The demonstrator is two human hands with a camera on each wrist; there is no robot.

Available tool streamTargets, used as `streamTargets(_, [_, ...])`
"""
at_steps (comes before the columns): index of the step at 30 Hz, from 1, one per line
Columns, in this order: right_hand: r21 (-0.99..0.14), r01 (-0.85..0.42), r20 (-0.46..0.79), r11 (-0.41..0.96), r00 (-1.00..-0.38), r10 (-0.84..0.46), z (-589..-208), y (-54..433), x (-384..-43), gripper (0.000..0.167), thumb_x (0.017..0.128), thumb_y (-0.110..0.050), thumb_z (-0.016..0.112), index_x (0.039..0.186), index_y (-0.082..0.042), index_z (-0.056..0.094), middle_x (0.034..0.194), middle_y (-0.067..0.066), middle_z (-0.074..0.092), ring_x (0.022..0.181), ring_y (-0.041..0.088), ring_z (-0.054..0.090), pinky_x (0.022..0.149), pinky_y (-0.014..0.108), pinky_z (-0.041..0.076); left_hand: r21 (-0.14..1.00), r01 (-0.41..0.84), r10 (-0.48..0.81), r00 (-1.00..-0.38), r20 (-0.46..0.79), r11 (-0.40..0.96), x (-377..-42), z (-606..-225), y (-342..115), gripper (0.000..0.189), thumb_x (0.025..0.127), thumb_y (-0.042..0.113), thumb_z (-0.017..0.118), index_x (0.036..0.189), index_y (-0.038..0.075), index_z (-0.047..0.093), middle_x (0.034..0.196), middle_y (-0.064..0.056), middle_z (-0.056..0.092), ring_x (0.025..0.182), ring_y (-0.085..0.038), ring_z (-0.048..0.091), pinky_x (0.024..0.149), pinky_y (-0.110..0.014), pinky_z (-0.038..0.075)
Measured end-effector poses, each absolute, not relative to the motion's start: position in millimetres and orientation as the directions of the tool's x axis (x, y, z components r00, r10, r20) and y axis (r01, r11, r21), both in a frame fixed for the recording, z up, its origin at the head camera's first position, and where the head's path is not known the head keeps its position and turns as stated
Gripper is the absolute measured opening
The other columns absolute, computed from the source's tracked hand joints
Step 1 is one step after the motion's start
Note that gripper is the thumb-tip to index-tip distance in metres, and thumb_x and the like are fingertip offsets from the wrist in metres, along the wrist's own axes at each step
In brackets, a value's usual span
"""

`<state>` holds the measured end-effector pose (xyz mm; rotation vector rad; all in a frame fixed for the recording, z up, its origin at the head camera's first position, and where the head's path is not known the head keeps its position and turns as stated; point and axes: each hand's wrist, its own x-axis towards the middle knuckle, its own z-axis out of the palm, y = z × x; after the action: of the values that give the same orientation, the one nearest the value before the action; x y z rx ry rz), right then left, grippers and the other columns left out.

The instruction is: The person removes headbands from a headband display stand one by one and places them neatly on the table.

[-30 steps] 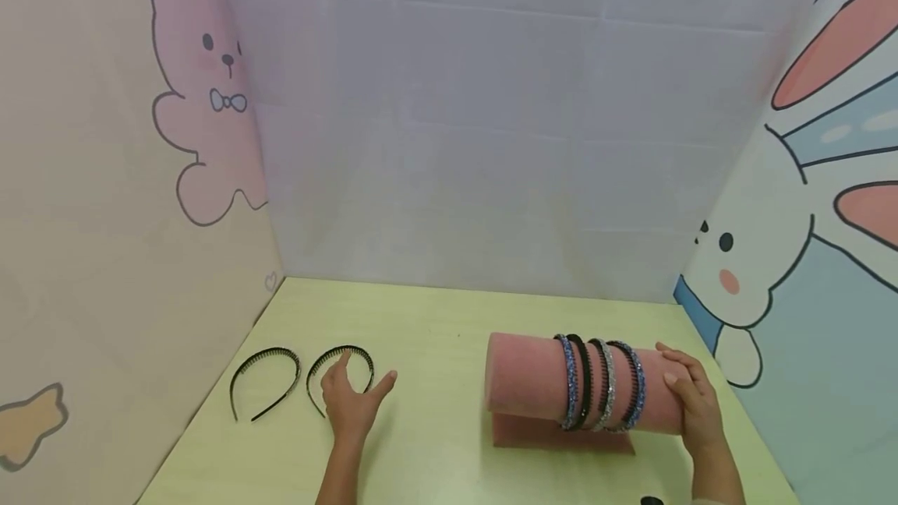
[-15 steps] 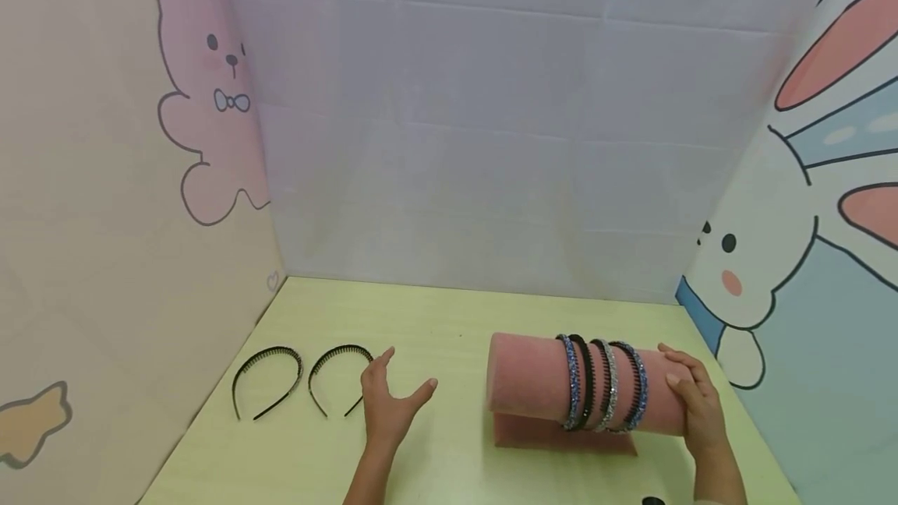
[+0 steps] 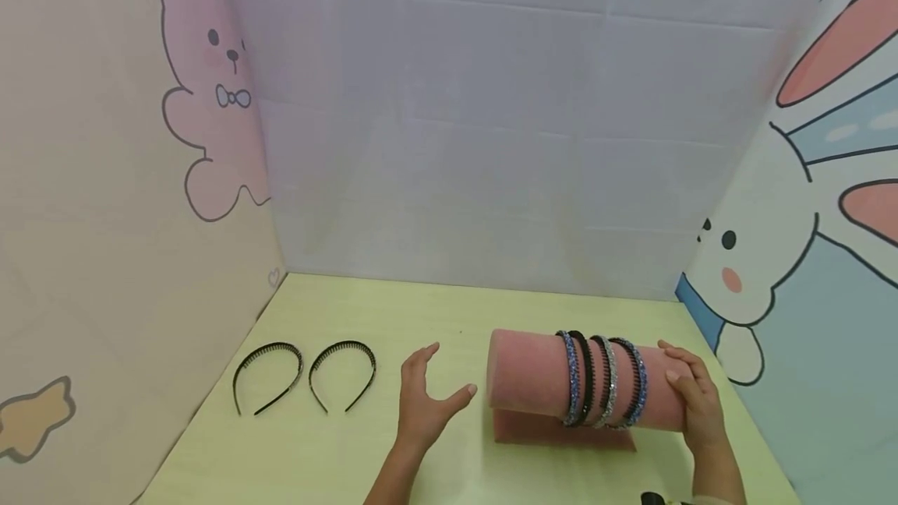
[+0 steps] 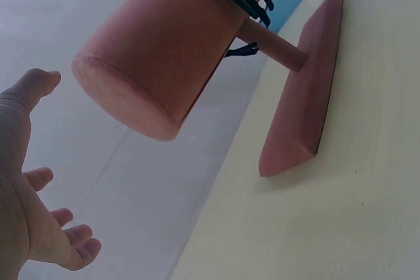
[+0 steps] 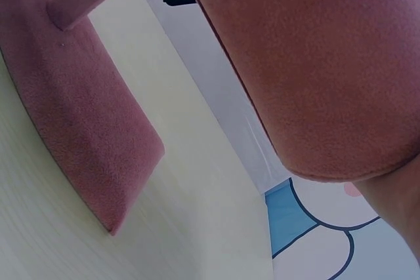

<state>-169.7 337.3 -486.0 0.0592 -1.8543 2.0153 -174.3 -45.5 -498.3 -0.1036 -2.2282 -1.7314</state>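
Observation:
A pink velvety headband stand (image 3: 526,372), a thick roll on a post and flat base (image 4: 305,96), stands at the right of the table. My right hand (image 3: 701,411) grips the roll's right end, thumb on its near side; in the right wrist view the roll hides most of that hand. Around the roll sit several headbands: a blue glittery headband (image 3: 573,380), a black one, a silver headband (image 3: 609,384) and another blue headband (image 3: 638,384). My left hand (image 3: 422,411) hovers left of the stand, thumb and fingers spread with nothing between them.
Two thin toothed black headbands lie side by side on the left of the pale yellow table (image 3: 435,310): one headband (image 3: 275,345) farther left, the other headband (image 3: 344,344) nearer my left hand. A small dark object (image 3: 652,498) shows at the bottom edge. Cartoon-printed cloth walls enclose the sides.
My left hand has moved right, from over the second black headband on the table toward the stand's left end, fingers spread throughout. My right hand has stayed on the roll's right end.

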Motion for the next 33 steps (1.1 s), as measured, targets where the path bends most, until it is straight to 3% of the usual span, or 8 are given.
streamTargets(18, [-0.944, -0.327, 0.308, -0.035, -0.917, 0.254, -483.9, 335.6, -169.1, 0.026, 0.095, -0.002, 0.039, 0.119, 0.002, 0.049, 0.124, -0.007, 0.055, 0.116, 0.012, 0.040, 0.087, 0.025, 0.028, 0.929, 0.307, 0.005, -0.950, 0.313, 0.206, -168.1, -478.8, -15.2, 0.079, 0.064, 0.039, 0.084, 0.132, 0.024, 0.048, 0.135, -0.004, 0.035, 0.126, -0.027, 0.035, 0.096, -0.056, 0.029])
streamTargets(26, [-0.950, -0.311, 0.294, -0.040, -0.926, 0.236, -484.7, 334.5, -170.6, 0.026, 0.096, -0.002, 0.040, 0.120, -0.002, 0.050, 0.125, -0.010, 0.054, 0.116, 0.010, 0.039, 0.087, 0.025, 0.027, 0.922, 0.324, 0.051, -0.946, 0.321, 0.214, -166.6, -471.9, -5.5, 0.079, 0.065, 0.038, 0.083, 0.133, 0.016, 0.049, 0.138, -0.008, 0.032, 0.125, -0.032, 0.034, 0.094, -0.057, 0.031])
streamTargets(33, [-0.950, -0.311, 0.295, -0.028, -0.923, 0.249, -485.0, 336.3, -169.0, 0.026, 0.095, -0.002, 0.040, 0.120, -0.001, 0.050, 0.124, -0.010, 0.055, 0.116, 0.011, 0.039, 0.087, 0.023, 0.027, 0.917, 0.326, 0.091, -0.945, 0.314, 0.228, -167.6, -466.3, 4.8, 0.079, 0.066, 0.042, 0.082, 0.134, 0.021, 0.048, 0.141, -0.008, 0.029, 0.127, -0.033, 0.031, 0.094, -0.059, 0.031])
